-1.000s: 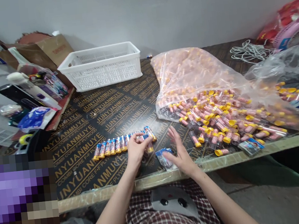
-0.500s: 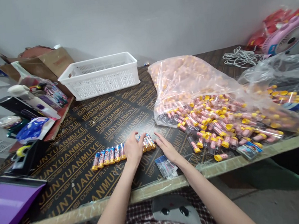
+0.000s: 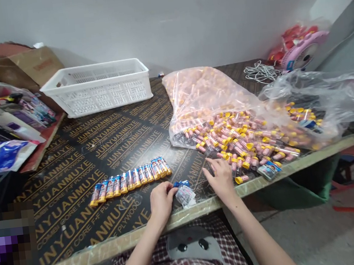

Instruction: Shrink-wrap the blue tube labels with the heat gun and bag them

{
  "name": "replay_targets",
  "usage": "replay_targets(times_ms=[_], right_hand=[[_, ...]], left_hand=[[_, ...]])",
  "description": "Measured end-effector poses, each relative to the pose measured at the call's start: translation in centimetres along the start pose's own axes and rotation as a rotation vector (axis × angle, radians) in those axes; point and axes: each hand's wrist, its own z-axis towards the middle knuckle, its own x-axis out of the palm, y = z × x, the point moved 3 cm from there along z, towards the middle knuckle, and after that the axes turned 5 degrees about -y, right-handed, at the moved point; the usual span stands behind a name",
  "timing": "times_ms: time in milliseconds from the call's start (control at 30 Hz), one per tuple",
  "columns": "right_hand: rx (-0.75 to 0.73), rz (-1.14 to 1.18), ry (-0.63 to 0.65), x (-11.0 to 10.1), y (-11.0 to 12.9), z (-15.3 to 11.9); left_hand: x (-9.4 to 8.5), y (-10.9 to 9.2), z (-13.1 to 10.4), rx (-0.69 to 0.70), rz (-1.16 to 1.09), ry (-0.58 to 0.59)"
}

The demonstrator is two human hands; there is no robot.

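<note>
My left hand (image 3: pixel 162 201) is at the table's front edge, thumb and fingertips closed on the blue edge of a small stack of printed labels (image 3: pixel 186 194). Beyond it a slanting row of small tubes (image 3: pixel 129 180) with blue printed wraps and yellow ends lies side by side. My right hand (image 3: pixel 222 178) is at the near left edge of a heap of clear tubes (image 3: pixel 237 141) with yellow caps and pink contents. Its fingers are apart; whether they touch a tube is hard to see. The heap spills from a large translucent bag (image 3: pixel 202 85).
A white plastic basket (image 3: pixel 103 91) stands at the back left, beside a cardboard box (image 3: pixel 37 65). A second clear bag (image 3: pixel 324 87), a white cord (image 3: pixel 261 72) and a pink fan (image 3: pixel 304 51) are on the right. Another printed packet (image 3: pixel 268 170) lies at the front edge.
My left hand has left the row of wrapped tubes and come back to the label stack. My right hand has moved right to the heap. The view has turned right.
</note>
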Motion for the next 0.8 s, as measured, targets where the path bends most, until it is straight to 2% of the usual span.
replay_targets(times_ms=[133, 267, 367, 500, 567, 667, 800], right_hand=[[-0.085, -0.292, 0.086, -0.9, -2.2, -1.5], [-0.129, -0.351, 0.162, -0.9, -2.6, -2.2], [-0.119, -0.358, 0.159, -0.6, -2.6, -2.0], [-0.115, -0.359, 0.138, 0.0, -2.4, -1.2], [-0.091, -0.305, 0.115, 0.0, -2.1, -1.0], [0.001, -0.054, 0.074, -0.8, -0.9, -1.0], [0.084, 0.298, 0.119, -2.7, 2.0, -2.1]], left_hand=[[-0.2, -0.3, -0.2, 0.000, -0.013, -0.023], [-0.6, -0.7, -0.5, 0.039, -0.036, -0.081], [-0.7, -0.8, -0.6, -0.017, -0.223, -0.066], [-0.9, -0.4, -0.5, -0.167, -0.549, -0.053], [-0.8, -0.2, -0.4, -0.268, -0.729, -0.023], [-0.9, -0.1, -0.4, -0.394, -0.961, 0.005], [-1.0, 0.0, -0.5, -0.536, -1.142, -0.055]])
